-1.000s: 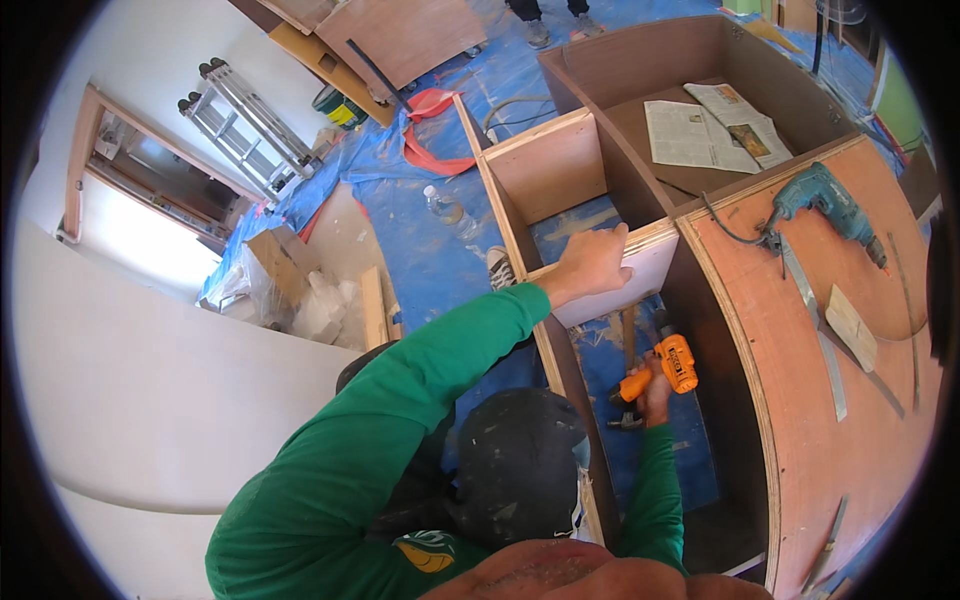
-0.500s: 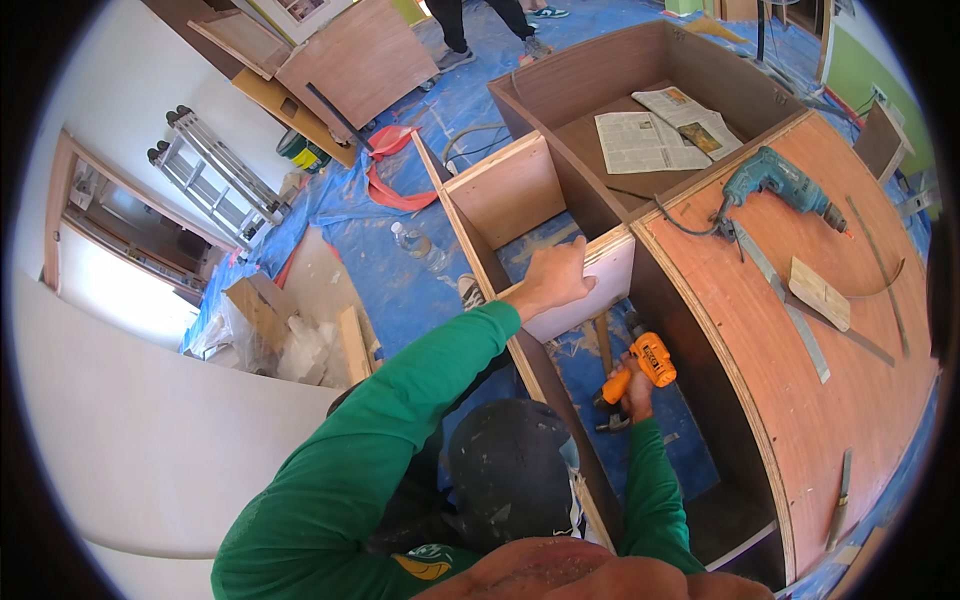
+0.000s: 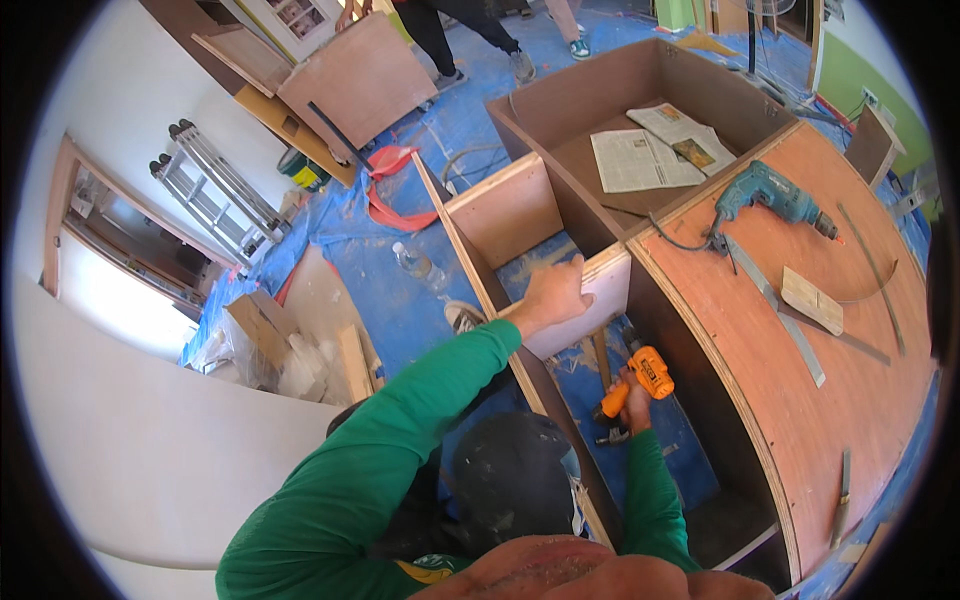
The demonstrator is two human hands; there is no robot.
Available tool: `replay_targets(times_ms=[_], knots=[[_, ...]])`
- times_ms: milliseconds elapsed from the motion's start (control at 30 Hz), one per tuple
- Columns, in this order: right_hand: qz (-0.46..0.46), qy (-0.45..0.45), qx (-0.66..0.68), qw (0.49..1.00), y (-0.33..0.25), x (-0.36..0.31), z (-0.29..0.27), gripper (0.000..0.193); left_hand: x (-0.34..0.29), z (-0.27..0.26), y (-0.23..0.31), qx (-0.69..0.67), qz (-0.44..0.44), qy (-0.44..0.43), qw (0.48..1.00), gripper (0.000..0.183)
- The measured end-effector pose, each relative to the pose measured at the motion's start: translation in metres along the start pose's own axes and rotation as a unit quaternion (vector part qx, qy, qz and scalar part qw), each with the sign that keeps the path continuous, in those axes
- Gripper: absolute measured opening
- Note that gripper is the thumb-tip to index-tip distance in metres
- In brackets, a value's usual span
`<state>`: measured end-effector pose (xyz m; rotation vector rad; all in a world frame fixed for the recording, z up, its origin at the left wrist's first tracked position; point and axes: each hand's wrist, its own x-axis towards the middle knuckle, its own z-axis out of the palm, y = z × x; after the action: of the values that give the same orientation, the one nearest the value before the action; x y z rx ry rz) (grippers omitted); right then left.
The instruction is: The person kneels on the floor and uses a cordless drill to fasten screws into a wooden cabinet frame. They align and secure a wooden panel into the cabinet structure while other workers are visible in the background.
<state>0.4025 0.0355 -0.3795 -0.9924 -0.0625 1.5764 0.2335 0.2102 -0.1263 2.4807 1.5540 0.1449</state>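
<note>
Through the head camera, I view a wooden cabinet (image 3: 680,340) laid open over a blue floor sheet (image 3: 378,295). My left hand (image 3: 548,298) is closed over the top edge of a divider panel (image 3: 595,300), which stands crosswise between the two long side boards; its pale face is turned toward me. My right hand (image 3: 634,402) reaches down into the compartment on the near side of that panel and is wrapped around the handle of an orange cordless drill (image 3: 653,372). The drill is inside this compartment, chuck directed toward the divider; I cannot tell whether its tip makes contact. A hammer (image 3: 601,358) lies just beside the drill, partly behind the right hand. To the right, a plywood surface (image 3: 715,310) carries a teal corded drill (image 3: 775,190), a metal square (image 3: 800,350), a small wood block (image 3: 811,297) and, nearer to me, a chisel (image 3: 841,505). In the large far compartment lie newspaper sheets (image 3: 640,162). A clear bottle (image 3: 411,262) is on the blue sheet at left.
</note>
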Motion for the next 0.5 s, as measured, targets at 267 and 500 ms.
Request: replay_targets(times_ms=[267, 500], knots=[[0.008, -0.007, 0.012, 1.0, 0.005, 0.004, -0.002, 0.022, 0.001, -0.004, 0.001, 0.002, 0.001, -0.018, 1.0, 0.058], [0.014, -0.017, -0.024, 0.999, 0.019, 0.024, -0.035, 0.024, 0.011, 0.008, -0.001, 0.057, -0.012, -0.043, 0.997, 0.082]])
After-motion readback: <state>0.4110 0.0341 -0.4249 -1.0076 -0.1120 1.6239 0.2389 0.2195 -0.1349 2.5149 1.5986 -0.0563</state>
